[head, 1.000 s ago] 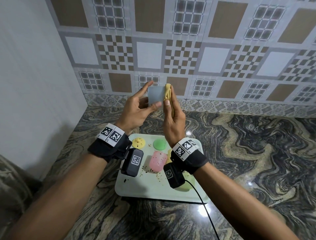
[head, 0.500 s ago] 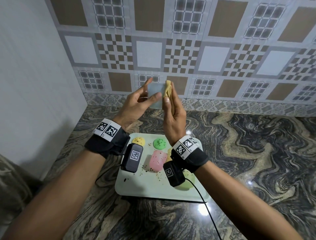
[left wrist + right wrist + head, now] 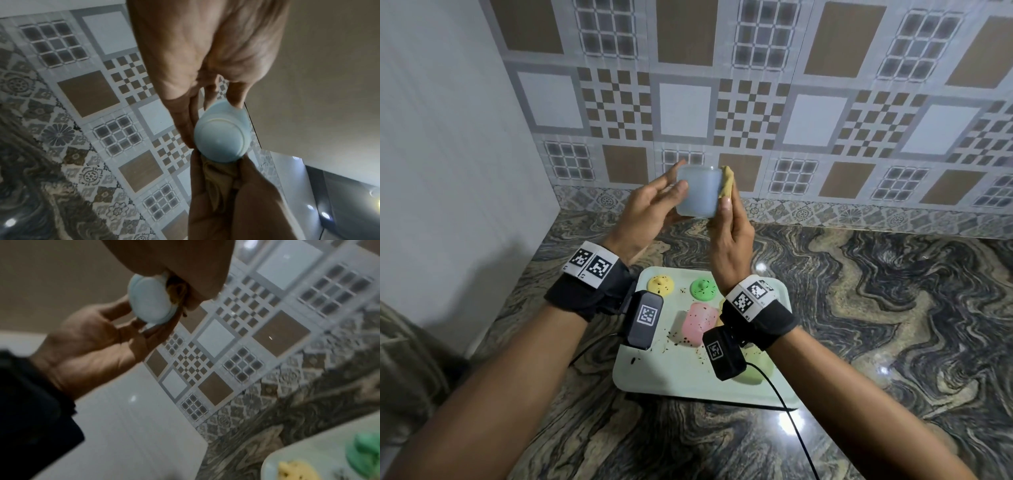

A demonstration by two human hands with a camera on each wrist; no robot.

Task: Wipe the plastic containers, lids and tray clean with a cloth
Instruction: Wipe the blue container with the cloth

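Note:
My left hand (image 3: 654,202) holds a pale blue plastic container (image 3: 697,192) up in front of the tiled wall, thumb in front and fingers behind it. My right hand (image 3: 729,219) presses a folded tan cloth (image 3: 726,181) against the container's right side. The left wrist view shows the container (image 3: 223,138) from its base with the cloth (image 3: 218,177) bunched under it. Below on the counter lies a pale green tray (image 3: 654,373) with dark specks, bearing a yellow lid (image 3: 660,285), a green lid (image 3: 703,288), a pink container (image 3: 697,323) and a light green one (image 3: 755,371) partly hidden by my right wrist.
The tray sits on a dark marbled counter (image 3: 876,325) in a corner. A plain white wall (image 3: 441,154) stands to the left and a patterned tile wall (image 3: 791,102) behind. A black cable (image 3: 791,414) runs from my right wrist camera over the tray's front edge.
The container has turned in my left hand, showing more of its side, and both hands have shifted slightly up. The cloth stays pressed on the container's right side.

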